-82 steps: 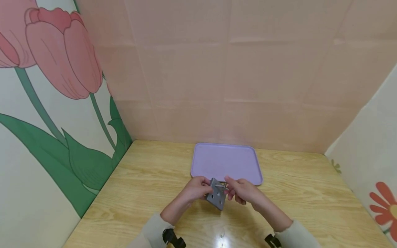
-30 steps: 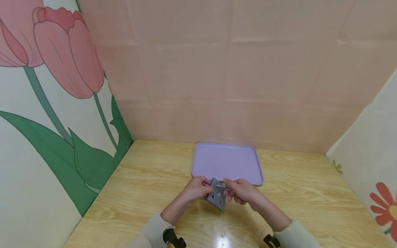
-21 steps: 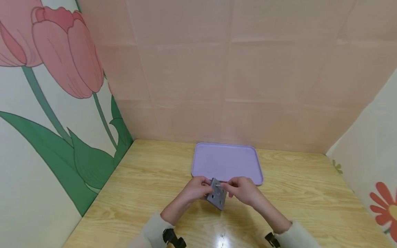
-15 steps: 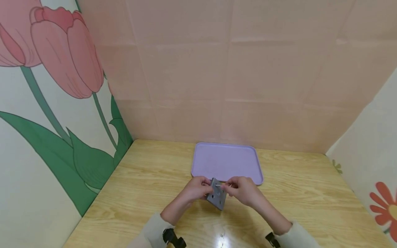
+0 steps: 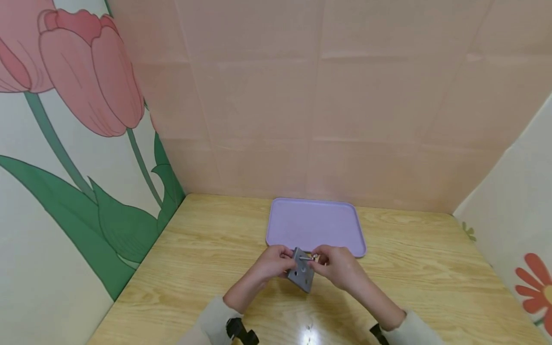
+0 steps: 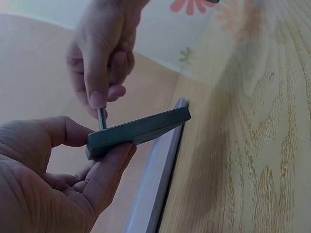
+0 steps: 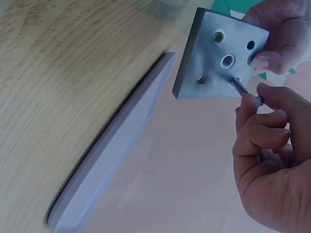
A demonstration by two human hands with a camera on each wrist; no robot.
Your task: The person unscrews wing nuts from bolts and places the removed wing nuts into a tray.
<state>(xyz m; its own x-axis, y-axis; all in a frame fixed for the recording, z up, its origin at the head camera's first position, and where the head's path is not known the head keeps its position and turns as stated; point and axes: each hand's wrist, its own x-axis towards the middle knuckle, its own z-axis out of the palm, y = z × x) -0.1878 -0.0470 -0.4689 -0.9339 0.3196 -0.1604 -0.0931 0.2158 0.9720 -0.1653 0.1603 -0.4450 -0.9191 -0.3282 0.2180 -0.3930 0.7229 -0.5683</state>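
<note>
My left hand grips a square grey metal plate by one edge, thumb on one face and fingers behind. The right wrist view shows several smooth holes through the plate and a threaded one in the middle. A thin silver bolt stands out from a hole near the corner by the left thumb. Its outer end is pinched between the thumb and index finger of my right hand, the other fingers curled under. In the left wrist view, the bolt stands nearly square to the plate.
A lilac tray lies on the wood-grain table, just beyond both hands. Behind the table rises a pinkish-beige sheet. Walls with printed flowers flank the left and right sides.
My right fingers have shifted their hold on the bolt, closing in near the plate and then drawing back along the shaft, so more of it shows. The left hand and plate stay put.
</note>
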